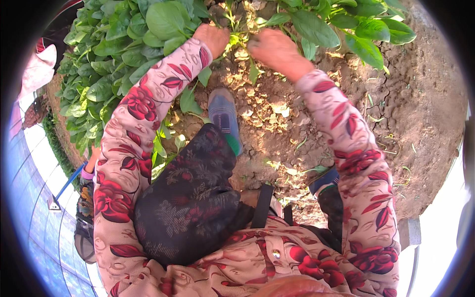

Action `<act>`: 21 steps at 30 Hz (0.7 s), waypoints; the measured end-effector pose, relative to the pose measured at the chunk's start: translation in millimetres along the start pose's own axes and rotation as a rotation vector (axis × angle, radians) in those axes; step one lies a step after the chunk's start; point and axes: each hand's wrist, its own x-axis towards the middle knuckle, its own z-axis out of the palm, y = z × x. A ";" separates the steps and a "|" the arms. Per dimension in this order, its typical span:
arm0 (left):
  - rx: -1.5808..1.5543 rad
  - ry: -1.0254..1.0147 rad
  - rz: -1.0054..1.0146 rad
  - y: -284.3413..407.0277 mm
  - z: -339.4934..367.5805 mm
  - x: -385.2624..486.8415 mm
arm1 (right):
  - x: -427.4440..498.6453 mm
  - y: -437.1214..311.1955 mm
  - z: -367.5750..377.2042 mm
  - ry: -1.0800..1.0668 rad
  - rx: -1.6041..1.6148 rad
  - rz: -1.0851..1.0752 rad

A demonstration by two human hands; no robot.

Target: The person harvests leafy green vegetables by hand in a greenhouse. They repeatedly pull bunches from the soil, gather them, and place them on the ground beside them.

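Both my arms reach forward in flowered sleeves. My left hand [214, 39] is at the edge of the dense leafy green plants [122, 55], low by the stems; its fingertips are hidden. Close to its right, my right hand [274, 48] is slightly blurred, with curled fingers turned toward the small stems [233, 37] between the hands. Whether either hand grips a stem cannot be told. More broad-leaved plants [315, 28], resembling spinach, lean to the right above my right hand.
Cracked brown soil [415, 111] bears scattered leaf bits. My shoe [222, 111] stands just below the hands. At the left, another person's hand [92, 157] is near the plants, beside a blue-handled tool [70, 182]. Another person's pale sleeve [39, 68] shows at upper left.
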 end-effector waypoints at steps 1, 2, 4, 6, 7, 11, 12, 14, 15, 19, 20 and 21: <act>-0.025 0.037 0.012 -0.5 0.9 0.0 | 1.0 -9.1 4.7 0.043 0.007 0.009; -0.032 0.034 0.022 -0.1 2.1 -0.9 | -0.4 -6.0 2.9 0.049 -0.002 0.089; -0.049 0.027 0.034 -2.5 2.8 -1.8 | -1.0 4.1 5.8 0.007 0.226 0.098; -0.089 -0.001 0.053 -7.9 0.0 -4.2 | -10.3 39.5 4.4 0.147 0.376 0.056; -0.060 -0.007 0.026 -11.5 -3.1 -6.7 | -10.0 54.1 3.1 0.094 0.439 0.008; -0.085 -0.049 -0.047 -28.6 -21.5 -30.4 | -9.1 58.6 14.4 0.107 0.249 -0.016; -0.134 -0.007 -0.048 -29.2 -26.6 -36.7 | -11.9 53.3 15.0 0.118 0.144 -0.003; -0.277 0.186 0.004 -30.6 -36.6 -54.2 | -25.6 37.8 14.7 0.162 -0.015 -0.081; -0.369 0.337 0.061 -30.8 -42.1 -62.2 | -35.9 34.0 12.0 0.098 0.014 -0.031; -0.984 0.541 0.131 -25.7 -69.4 -81.4 | -77.6 44.7 6.8 0.058 0.015 -0.072; -1.165 0.601 0.191 -21.7 -76.3 -86.0 | -85.1 50.5 7.7 0.090 0.024 -0.109; -1.419 0.538 0.242 -17.7 -83.4 -89.9 | -90.6 56.3 6.9 0.045 -0.026 -0.100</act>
